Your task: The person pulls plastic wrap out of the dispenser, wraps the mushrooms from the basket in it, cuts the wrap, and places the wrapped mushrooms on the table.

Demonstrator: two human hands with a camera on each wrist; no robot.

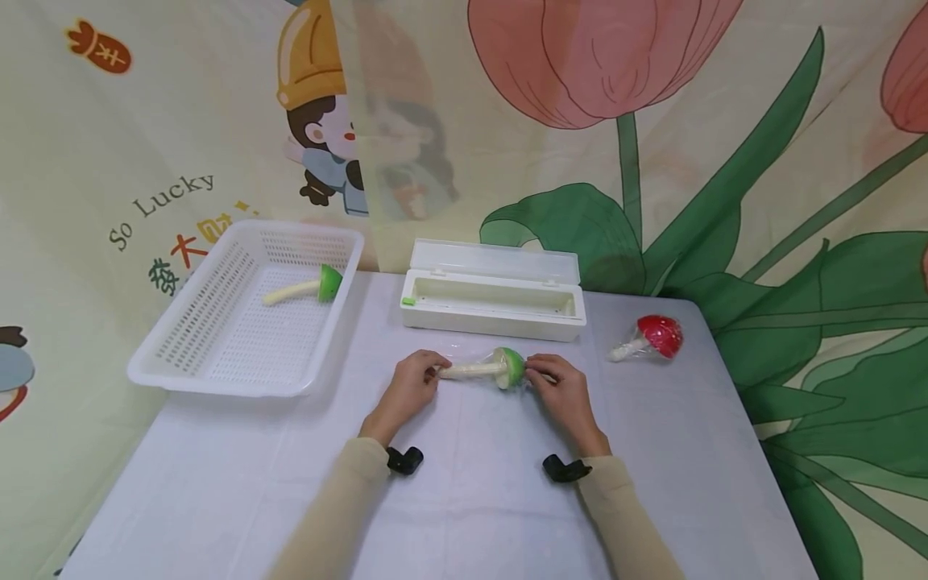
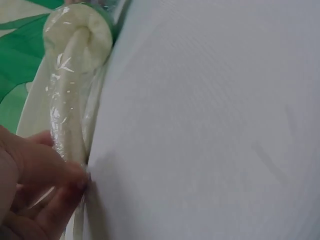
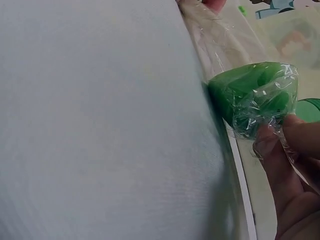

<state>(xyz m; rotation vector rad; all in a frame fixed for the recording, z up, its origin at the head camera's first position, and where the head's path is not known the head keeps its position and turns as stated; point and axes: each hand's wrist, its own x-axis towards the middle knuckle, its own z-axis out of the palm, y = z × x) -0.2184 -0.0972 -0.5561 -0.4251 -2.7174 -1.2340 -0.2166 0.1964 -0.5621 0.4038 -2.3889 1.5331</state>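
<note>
A toy mushroom with a green cap and a long cream stem lies sideways between my hands, in clear plastic film. At the stem's far end, my left hand pinches the stem and film between thumb and fingers. My right hand pinches the film gathered at the cap's top. In the left wrist view, shiny film runs along the stem up to the cap's pale underside. Crumpled film covers the green cap in the right wrist view, bunched at the right thumb and fingertip.
Behind the hands stands a long white box with its translucent lid raised. A white perforated basket at the left holds another green-capped mushroom. A red-capped mushroom lies on the white-covered table at the right.
</note>
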